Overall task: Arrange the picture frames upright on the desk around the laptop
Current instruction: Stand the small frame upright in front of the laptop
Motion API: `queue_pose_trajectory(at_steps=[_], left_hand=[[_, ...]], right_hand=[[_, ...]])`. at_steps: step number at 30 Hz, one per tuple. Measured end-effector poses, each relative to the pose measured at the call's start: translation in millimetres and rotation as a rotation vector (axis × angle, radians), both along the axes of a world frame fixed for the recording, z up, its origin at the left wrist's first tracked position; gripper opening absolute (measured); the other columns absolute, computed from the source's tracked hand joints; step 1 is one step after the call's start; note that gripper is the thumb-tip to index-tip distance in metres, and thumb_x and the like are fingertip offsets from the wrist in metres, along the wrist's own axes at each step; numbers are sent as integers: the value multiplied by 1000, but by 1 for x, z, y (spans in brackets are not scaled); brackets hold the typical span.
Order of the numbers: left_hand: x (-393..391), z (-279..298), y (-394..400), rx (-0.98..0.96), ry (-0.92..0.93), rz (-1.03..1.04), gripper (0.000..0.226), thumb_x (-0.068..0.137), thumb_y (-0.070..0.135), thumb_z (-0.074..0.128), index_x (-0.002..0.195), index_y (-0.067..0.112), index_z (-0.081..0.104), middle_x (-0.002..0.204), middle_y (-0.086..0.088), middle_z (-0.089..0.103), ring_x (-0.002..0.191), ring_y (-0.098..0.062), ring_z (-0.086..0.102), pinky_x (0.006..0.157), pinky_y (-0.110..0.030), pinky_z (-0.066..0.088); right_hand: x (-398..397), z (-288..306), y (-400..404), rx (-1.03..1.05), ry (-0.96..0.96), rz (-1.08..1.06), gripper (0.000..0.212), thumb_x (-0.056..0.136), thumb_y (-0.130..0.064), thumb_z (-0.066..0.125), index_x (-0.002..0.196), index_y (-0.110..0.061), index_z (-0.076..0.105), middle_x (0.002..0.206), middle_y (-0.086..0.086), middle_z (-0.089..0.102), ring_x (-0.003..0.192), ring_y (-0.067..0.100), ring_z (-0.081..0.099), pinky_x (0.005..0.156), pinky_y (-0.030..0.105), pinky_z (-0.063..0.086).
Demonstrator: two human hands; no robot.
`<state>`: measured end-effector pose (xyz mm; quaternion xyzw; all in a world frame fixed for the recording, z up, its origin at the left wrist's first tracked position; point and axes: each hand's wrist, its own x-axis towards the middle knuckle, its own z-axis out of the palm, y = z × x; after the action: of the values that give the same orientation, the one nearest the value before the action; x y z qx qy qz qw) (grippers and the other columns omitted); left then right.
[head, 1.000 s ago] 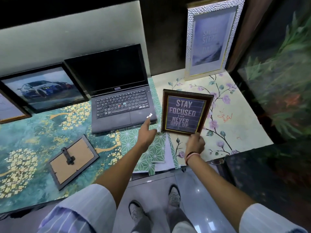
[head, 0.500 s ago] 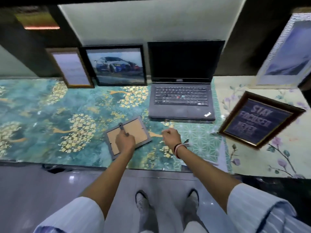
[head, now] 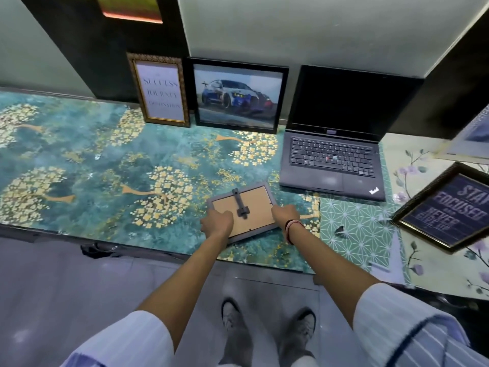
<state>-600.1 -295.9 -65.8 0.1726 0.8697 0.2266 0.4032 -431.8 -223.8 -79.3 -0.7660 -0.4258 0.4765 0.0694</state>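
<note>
A small grey frame (head: 252, 207) lies face down near the desk's front edge, its cardboard back and stand showing. My left hand (head: 217, 224) grips its left edge and my right hand (head: 285, 213) grips its right edge. An open black laptop (head: 333, 160) sits behind it to the right. A car picture frame (head: 238, 95) and a gold-edged text frame (head: 161, 91) stand upright against the wall, left of the laptop. A dark "Stay Focused" frame (head: 449, 210) stands tilted at the right. A silver frame (head: 473, 136) is partly cut off at the far right.
The desk (head: 79, 168) carries a teal mat with gold trees, a green patterned sheet (head: 354, 229) and a floral sheet (head: 423, 260). The desk's front edge runs just below my hands; my shoes stand on the grey floor (head: 53, 300).
My right hand left the "Stay Focused" frame standing and came left to the face-down grey frame. Both hands now hold its edges. My view swung left.
</note>
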Motion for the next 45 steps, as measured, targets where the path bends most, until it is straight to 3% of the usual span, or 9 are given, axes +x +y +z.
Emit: queue_pose_trajectory(at_steps=[4,8,11,16,21,26,31,36,45], left_hand=[[-15,-4,3,-44,7,-16,57,88,28,43,140,6,49,129,-20,57,107,-40,60,81,-47,57],[-20,3,7,-81,144,-122,38,93,24,47,118,3,65,119,-17,66,106,-37,64,81,-42,55],[-13,6,21,-7,313,-294,32,96,22,47,114,2,65,123,-18,60,113,-35,57,81,-43,51],[2,16,45,226,-116,-301,21,98,16,46,78,11,50,67,-1,48,63,-20,47,54,-29,34],[-9,11,59,275,-628,97,13,97,19,49,89,13,56,72,-2,43,54,-14,36,49,-28,25],[-24,10,62,301,-753,31,18,102,29,47,93,15,51,70,0,41,51,-14,35,46,-27,28],[-49,15,67,313,-680,-87,27,102,31,53,105,6,65,90,-8,62,76,-21,56,68,-35,48],[-91,5,53,376,-515,-52,44,104,46,45,117,13,71,123,-4,73,122,-23,60,104,-45,41],[-78,4,15,483,-570,-95,70,101,67,19,131,26,67,141,2,63,138,-19,48,121,-49,27]], right_hand=[[13,-4,8,9,20,-27,48,81,-29,50,117,2,60,108,14,64,88,30,58,70,34,44],[20,7,4,62,129,-179,7,81,-12,53,75,-9,55,73,10,51,63,24,48,48,28,40],[21,6,5,145,97,-144,26,81,-19,62,60,-17,46,62,7,44,59,23,45,46,28,42],[22,9,4,150,93,-113,9,80,-21,63,73,-16,61,73,11,58,67,27,56,54,43,59],[21,19,8,126,146,-152,12,82,-11,58,84,-21,63,92,9,67,76,27,62,47,26,50],[17,31,17,144,185,-146,17,78,-6,57,83,-18,68,81,8,64,62,24,53,42,24,44],[4,50,34,122,249,-219,9,79,-1,59,72,-6,63,63,9,51,46,23,49,38,21,33],[-9,60,56,78,423,-342,5,88,-8,59,84,-7,56,64,8,50,34,12,45,39,21,40],[-36,74,70,104,531,-253,62,98,-63,28,123,-15,57,97,4,56,85,20,51,82,42,51]])
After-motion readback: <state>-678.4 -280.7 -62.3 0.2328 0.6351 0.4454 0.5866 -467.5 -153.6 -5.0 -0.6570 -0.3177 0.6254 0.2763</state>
